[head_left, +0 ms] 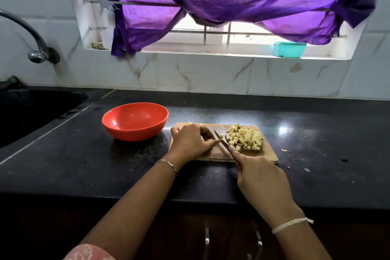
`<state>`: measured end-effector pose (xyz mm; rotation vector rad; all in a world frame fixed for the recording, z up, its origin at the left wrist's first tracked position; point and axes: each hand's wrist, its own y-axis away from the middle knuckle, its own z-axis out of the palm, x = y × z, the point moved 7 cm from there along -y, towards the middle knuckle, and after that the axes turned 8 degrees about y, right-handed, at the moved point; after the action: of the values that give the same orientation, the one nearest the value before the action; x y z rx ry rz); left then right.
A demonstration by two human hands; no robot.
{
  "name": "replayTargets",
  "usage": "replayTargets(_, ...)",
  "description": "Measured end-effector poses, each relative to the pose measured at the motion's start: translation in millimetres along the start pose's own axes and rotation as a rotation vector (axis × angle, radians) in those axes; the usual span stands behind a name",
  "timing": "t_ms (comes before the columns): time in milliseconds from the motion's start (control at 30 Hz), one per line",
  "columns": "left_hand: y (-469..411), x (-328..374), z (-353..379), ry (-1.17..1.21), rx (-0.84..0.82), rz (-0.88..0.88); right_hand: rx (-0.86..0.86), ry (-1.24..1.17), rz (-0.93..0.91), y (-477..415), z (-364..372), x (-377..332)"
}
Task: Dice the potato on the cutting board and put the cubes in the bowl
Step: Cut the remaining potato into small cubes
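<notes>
Head view, looking down at our black counter (84, 164); our left hand (191, 142) pinches a small potato piece (217, 141) against the wooden cutting board (269, 154); our right hand (259, 177) grips the knife (221, 139), its blade meeting that piece; potato cubes (245, 138) are heaped on the board's right half; the red bowl (135, 121) stands just left of the board.

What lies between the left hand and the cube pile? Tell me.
The knife in the right hand, plus one loose cube on the cutting board; head view.
</notes>
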<state>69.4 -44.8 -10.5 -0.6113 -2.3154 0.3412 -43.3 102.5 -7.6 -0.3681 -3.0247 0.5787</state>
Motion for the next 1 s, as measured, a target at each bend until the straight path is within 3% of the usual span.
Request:
replayTargets(200, 1, 2, -1, -0.004, 0.004, -0.003, 0.010, 0.103, -0.047, -11, 5, -16)
replayTargets(500, 2, 1, -2, 0.027, 0.032, -0.013, 0.072, -0.110, 0.043, 3, 5, -2)
replayTargets(1000, 1, -2, -1, 0.053, -0.003, -0.052, 0.049, 0.086, -0.042, -15, 11, -24)
